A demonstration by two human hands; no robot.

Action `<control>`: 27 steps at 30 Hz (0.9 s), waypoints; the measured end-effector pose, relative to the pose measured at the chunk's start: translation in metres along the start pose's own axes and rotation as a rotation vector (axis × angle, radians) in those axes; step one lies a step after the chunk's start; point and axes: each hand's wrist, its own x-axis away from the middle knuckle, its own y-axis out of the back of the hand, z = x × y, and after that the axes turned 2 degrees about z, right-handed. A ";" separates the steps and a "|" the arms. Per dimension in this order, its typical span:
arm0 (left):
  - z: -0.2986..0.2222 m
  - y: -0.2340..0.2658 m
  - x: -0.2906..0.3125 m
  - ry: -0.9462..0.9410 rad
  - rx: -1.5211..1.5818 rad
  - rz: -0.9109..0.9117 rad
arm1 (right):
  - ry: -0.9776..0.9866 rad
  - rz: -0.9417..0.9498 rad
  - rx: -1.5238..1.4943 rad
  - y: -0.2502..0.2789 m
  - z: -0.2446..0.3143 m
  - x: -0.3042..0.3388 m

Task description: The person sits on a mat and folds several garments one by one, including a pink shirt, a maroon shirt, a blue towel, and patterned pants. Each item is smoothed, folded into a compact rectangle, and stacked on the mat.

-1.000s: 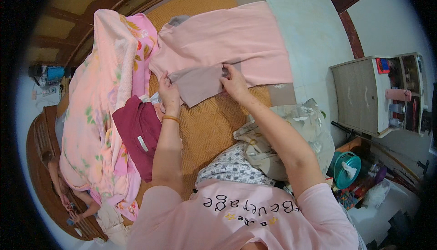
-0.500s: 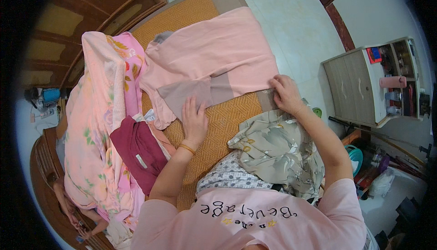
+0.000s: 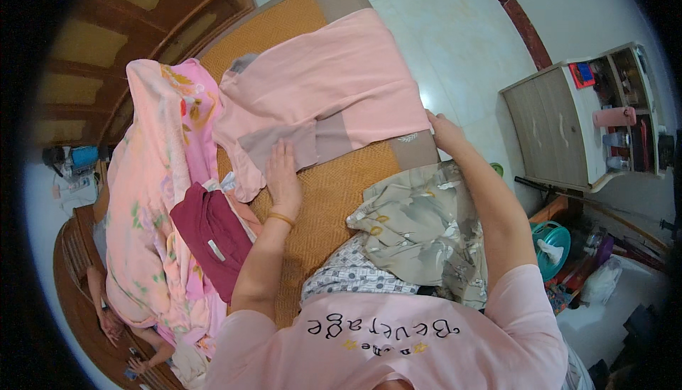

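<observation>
A pink-and-grey top (image 3: pixel 327 70) lies spread on the woven mat (image 3: pixel 348 191) of the bed, one grey-and-pink sleeve toward me. My left hand (image 3: pixel 285 180) rests flat on the grey part of that sleeve, fingers stretched out. At the top's right corner, by the bed's edge, my right hand (image 3: pixel 445 136) has its fingers bent over the hem; its thumb is hidden. Close to my body lie a grey-green floral garment (image 3: pixel 415 223) and a white patterned cloth (image 3: pixel 352 273). A folded maroon garment (image 3: pixel 213 237) sits left of my left forearm.
A pink floral blanket (image 3: pixel 149 212) is heaped along the left. Another person's hands (image 3: pixel 110 327) show at the lower left. Right of the bed are a pale cabinet (image 3: pixel 543 131) and a teal basin (image 3: pixel 550 248). A wooden headboard-like panel (image 3: pixel 92 35) stands at the far left.
My left hand has slid slightly up and left on the sleeve. My right hand has shifted a little at the corner of the top. The whole view has moved slightly.
</observation>
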 end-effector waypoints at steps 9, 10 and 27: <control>0.005 0.029 -0.017 0.048 0.322 -0.034 | -0.008 -0.530 -1.418 0.042 -0.002 -0.002; 0.005 0.039 -0.017 0.048 0.354 -0.031 | 0.058 -0.648 -1.229 0.063 0.004 0.015; -0.010 0.068 0.104 -0.429 0.290 0.519 | -0.189 -0.476 -0.032 -0.004 0.041 0.396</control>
